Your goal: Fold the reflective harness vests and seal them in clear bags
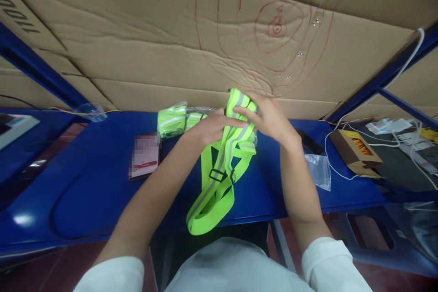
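Observation:
A neon yellow-green reflective strap vest (pixel 222 164) with grey stripes and black buckles hangs from both hands over the blue table (pixel 85 178). My left hand (pixel 214 127) grips its bunched upper part from the left. My right hand (pixel 268 118) closes over the top of the bundle, fingers pressed onto the fabric. The vest's lower loops dangle past the table's front edge. A second folded vest in a clear bag (pixel 173 120) lies just left of my hands.
A phone (pixel 144 155) lies on the table at the left. At the right are an empty clear bag (pixel 320 169), a dark flat object (pixel 310 141), a small cardboard box (pixel 357 153) and white cables (pixel 342 125). Cardboard sheets (pixel 171 45) wall the back.

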`<move>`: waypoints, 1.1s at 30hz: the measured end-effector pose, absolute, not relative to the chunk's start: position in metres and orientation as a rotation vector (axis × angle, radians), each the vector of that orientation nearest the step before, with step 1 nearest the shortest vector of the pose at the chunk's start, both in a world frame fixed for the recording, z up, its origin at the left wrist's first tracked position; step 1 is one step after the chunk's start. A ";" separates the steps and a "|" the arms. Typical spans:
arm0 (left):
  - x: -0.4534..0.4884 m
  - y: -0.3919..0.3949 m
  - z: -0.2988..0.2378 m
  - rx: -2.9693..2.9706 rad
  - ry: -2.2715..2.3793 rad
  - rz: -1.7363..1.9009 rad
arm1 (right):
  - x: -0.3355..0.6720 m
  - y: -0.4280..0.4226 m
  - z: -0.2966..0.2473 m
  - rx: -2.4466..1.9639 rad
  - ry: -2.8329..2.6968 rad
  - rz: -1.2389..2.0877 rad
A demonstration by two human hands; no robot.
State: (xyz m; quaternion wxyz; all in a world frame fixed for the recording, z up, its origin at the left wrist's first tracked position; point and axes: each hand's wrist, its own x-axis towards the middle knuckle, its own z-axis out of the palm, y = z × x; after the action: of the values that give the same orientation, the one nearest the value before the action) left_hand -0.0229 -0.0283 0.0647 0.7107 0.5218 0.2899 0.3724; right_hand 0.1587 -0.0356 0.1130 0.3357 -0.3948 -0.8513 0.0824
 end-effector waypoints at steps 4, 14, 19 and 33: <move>-0.018 -0.031 0.060 1.285 0.493 0.625 | 0.177 -0.037 0.121 -1.026 -2.080 0.441; -0.038 -0.036 0.083 1.703 0.461 0.475 | 0.174 -0.029 0.110 -0.942 -1.809 1.391; -0.038 -0.033 0.078 1.625 0.474 0.471 | 0.172 -0.021 0.106 -0.979 -1.664 1.387; -0.040 -0.032 0.082 1.757 0.499 0.666 | 0.157 -0.037 0.106 -0.897 -2.204 1.005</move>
State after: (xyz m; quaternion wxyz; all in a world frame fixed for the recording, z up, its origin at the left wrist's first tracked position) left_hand -0.0403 -0.0325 0.0822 0.5634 0.7466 0.2122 0.2831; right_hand 0.1574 -0.0372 0.1063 0.2758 -0.3337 -0.8203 0.3739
